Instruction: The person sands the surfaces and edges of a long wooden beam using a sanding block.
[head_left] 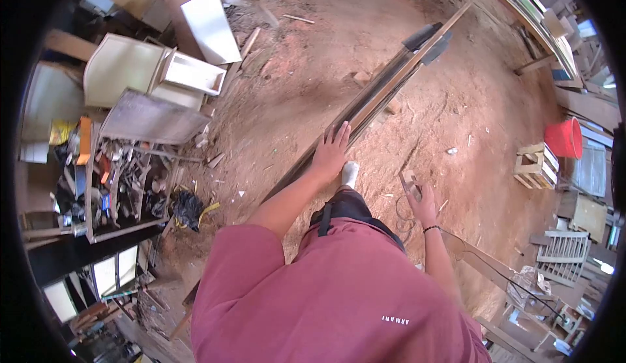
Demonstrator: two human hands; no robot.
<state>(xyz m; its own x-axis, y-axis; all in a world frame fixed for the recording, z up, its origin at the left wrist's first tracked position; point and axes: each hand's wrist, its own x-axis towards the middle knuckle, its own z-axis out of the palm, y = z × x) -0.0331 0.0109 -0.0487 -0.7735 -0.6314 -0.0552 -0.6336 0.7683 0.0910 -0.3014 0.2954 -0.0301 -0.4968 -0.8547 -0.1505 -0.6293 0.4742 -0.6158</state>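
My left hand lies on a long wooden plank, its fingers stretched over the wood. The plank rests along a dark beam that runs diagonally up to the right, with dark grey pieces near its far end. Lower right, my right hand, with a dark bracelet at the wrist, has its fingers closed round a small wooden tool. My socked foot shows beside the beam.
A red bucket and a wooden crate stand at the right. White drawer parts and a cluttered tool rack fill the left. A long bench is at the upper right. Wood scraps lie on the dirt floor.
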